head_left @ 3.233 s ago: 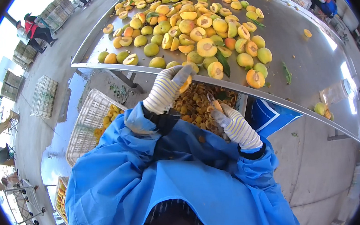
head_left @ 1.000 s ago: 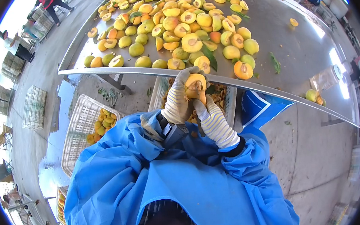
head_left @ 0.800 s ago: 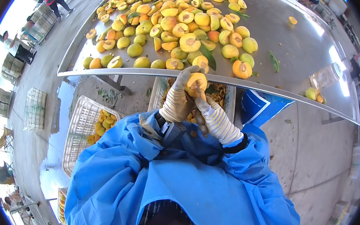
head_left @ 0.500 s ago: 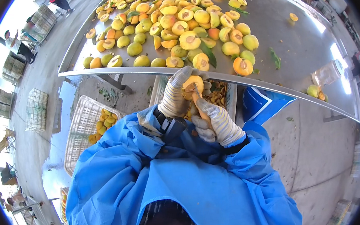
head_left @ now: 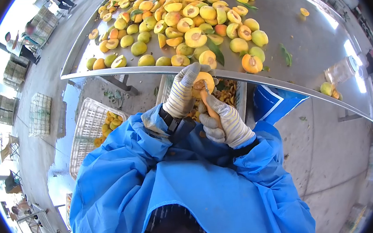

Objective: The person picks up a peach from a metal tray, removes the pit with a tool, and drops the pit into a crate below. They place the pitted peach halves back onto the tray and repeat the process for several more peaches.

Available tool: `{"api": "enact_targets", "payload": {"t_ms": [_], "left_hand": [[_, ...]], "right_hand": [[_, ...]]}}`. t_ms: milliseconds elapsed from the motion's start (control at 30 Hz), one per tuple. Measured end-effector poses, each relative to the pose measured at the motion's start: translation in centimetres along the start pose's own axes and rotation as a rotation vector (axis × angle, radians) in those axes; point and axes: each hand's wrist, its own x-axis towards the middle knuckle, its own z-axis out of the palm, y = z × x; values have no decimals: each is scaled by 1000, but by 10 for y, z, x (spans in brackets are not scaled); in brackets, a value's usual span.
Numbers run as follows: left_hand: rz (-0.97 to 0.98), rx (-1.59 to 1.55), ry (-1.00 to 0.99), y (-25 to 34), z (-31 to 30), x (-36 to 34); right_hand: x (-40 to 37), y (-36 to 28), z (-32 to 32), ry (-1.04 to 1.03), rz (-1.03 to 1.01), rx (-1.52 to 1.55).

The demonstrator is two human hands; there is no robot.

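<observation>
My left hand [head_left: 180, 92], in a striped knit glove, is closed around a halved yellow peach [head_left: 205, 77] with its cut face turned toward me. In my right hand [head_left: 227, 124], gloved alike, is a pitting tool with an orange-brown handle [head_left: 211, 108]. The tool's thin metal end meets the middle of the cut face; its exact tip shape is hidden. Both hands are just in front of the metal table's near edge [head_left: 147, 71]. Beneath them, a light crate [head_left: 241, 107] holds brownish-orange peach scraps [head_left: 227, 96].
Many whole and halved peaches [head_left: 178, 24] cover the metal table, with a few leaves [head_left: 286, 57] among them. A clear plastic jar [head_left: 341, 71] lies at the right. A white crate [head_left: 84, 136] with peach pieces stands lower left, and a blue bag [head_left: 272, 104] is right of my hands.
The peach half has tilted so its cut face shows more fully, and the tool's end has shifted on it. My hands stay nearly in place; the whole view has moved slightly.
</observation>
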Motion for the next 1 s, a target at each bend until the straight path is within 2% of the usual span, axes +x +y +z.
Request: {"api": "enact_targets", "payload": {"t_ms": [100, 133, 233, 333, 433, 533, 733, 833, 867, 933, 1000], "left_hand": [[-81, 19, -92, 4, -7, 2], [-120, 23, -122, 5, -8, 2], [-229, 33, -147, 16, -4, 0], [-200, 212, -168, 12, -16, 12], [-182, 161, -195, 13, -16, 10], [-117, 50, -202, 17, -7, 4], [-193, -41, -165, 21, 2, 0], [-259, -202, -196, 16, -3, 1], [-283, -280, -214, 13, -6, 3], [-185, -226, -106, 11, -4, 8], [-141, -170, -22, 15, -12, 10]], "right_hand": [[0, 6, 2, 165, -79, -388], [-2, 3, -2, 104, -30, -420], [-6, -4, 2, 117, 60, -415], [-7, -8, 2, 93, 103, -379], [4, -4, -17, -123, 175, -12], [8, 3, -18, -261, 155, 236], [5, 4, -15, -284, 140, 287], [4, 5, -14, -410, 136, 277], [2, 4, -14, -383, 105, 250], [-6, -4, -11, -334, 41, 191], [-16, -11, -10, -131, -47, -124]]}}
